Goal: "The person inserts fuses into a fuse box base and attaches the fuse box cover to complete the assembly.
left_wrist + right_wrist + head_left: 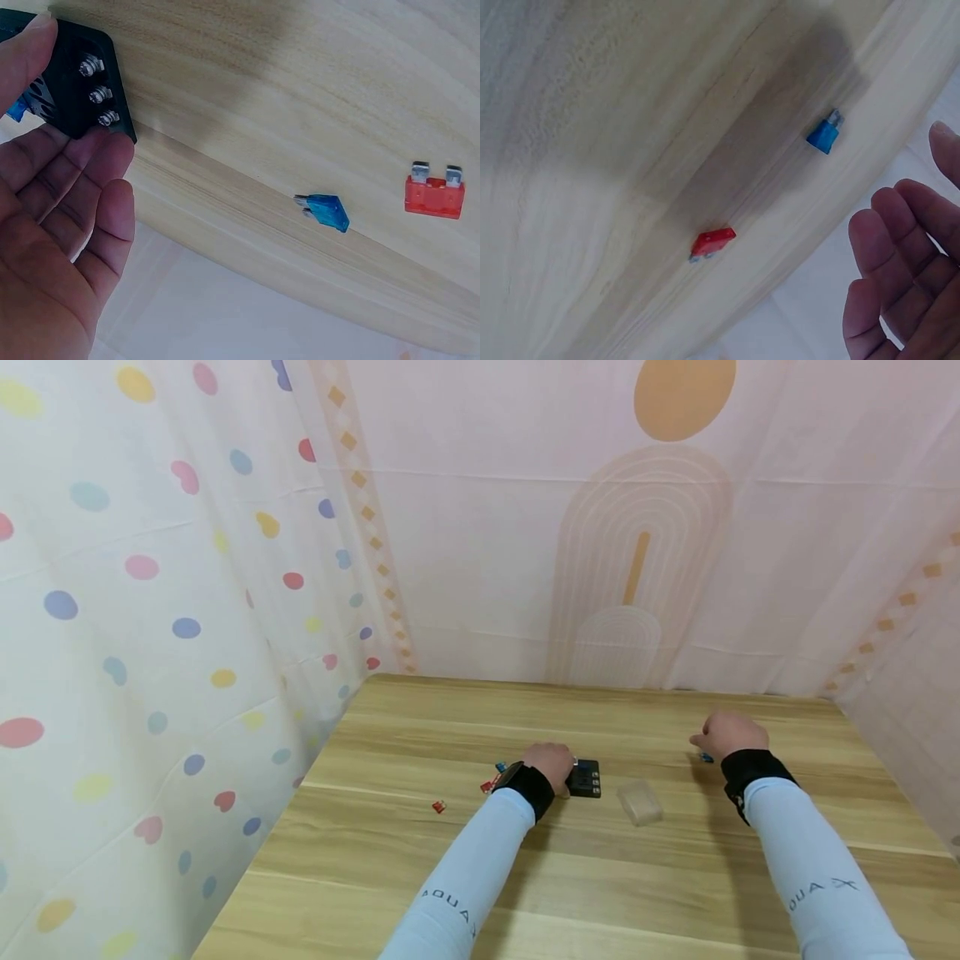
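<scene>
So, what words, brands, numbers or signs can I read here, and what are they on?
"AQUA", then a partly visible mark: left sleeve.
"UA X", with a partial letter before it: right sleeve.
Black block: pale marks, unreadable.
Red fuse, blue fuse: no legible text.

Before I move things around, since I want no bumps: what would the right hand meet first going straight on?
Probably the blue fuse, ahead of the right hand in its wrist view; depth is unclear, so the hand might pass over it.
</scene>
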Demonstrator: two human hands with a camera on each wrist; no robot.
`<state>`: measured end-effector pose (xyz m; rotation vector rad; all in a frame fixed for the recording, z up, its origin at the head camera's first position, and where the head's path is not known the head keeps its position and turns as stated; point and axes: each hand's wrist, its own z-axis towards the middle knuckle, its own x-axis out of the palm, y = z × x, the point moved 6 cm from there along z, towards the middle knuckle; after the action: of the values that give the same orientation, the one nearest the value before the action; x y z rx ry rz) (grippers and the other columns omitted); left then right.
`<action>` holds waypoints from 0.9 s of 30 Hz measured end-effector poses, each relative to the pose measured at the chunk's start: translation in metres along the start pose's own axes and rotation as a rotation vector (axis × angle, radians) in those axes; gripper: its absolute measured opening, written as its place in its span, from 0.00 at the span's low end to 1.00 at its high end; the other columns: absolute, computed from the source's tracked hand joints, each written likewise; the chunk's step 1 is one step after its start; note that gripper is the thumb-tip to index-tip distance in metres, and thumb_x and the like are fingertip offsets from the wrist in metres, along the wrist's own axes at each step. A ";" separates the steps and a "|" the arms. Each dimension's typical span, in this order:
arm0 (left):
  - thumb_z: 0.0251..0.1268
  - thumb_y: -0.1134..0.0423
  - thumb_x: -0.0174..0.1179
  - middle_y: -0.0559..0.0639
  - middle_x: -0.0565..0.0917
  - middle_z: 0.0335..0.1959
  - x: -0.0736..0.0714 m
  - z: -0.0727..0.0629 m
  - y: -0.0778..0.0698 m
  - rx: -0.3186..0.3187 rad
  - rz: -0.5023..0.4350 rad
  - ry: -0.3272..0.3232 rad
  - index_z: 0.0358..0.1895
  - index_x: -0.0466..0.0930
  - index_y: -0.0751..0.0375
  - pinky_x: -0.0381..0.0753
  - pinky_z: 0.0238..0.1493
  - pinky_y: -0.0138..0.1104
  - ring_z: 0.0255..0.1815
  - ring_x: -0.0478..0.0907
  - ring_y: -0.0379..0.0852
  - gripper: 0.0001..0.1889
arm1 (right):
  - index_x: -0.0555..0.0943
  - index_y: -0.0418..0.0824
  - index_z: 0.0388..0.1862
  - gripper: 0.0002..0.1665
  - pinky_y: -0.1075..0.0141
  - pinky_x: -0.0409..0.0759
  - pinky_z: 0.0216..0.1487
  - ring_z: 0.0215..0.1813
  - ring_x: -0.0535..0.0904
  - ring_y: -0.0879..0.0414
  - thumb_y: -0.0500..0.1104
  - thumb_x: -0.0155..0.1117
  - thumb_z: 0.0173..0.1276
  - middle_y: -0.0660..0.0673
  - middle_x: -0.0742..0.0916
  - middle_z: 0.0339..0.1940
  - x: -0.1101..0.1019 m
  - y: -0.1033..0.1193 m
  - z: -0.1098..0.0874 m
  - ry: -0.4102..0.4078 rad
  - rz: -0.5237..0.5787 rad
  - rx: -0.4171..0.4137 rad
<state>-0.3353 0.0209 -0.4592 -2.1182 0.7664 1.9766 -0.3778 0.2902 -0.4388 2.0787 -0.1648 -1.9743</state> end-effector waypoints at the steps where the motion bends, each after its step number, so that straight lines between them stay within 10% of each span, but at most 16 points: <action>1: 0.53 0.45 0.74 0.42 0.85 0.43 0.000 0.000 0.000 0.000 -0.001 0.001 0.46 0.87 0.50 0.80 0.42 0.31 0.41 0.82 0.39 0.20 | 0.71 0.46 0.09 0.27 0.63 0.68 0.20 0.17 0.68 0.57 0.47 0.64 0.69 0.54 0.70 0.10 0.000 0.000 0.000 0.002 -0.001 0.005; 27: 0.52 0.43 0.75 0.41 0.85 0.41 0.005 0.003 0.000 0.004 0.018 -0.001 0.45 0.87 0.48 0.80 0.40 0.31 0.40 0.82 0.38 0.20 | 0.79 0.38 0.17 0.21 0.51 0.78 0.28 0.28 0.78 0.47 0.48 0.63 0.67 0.41 0.82 0.21 0.020 -0.011 0.001 0.066 0.006 0.169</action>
<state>-0.3380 0.0214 -0.4647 -2.1161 0.7915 1.9831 -0.3783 0.2956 -0.4612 2.2409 -0.3348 -1.9455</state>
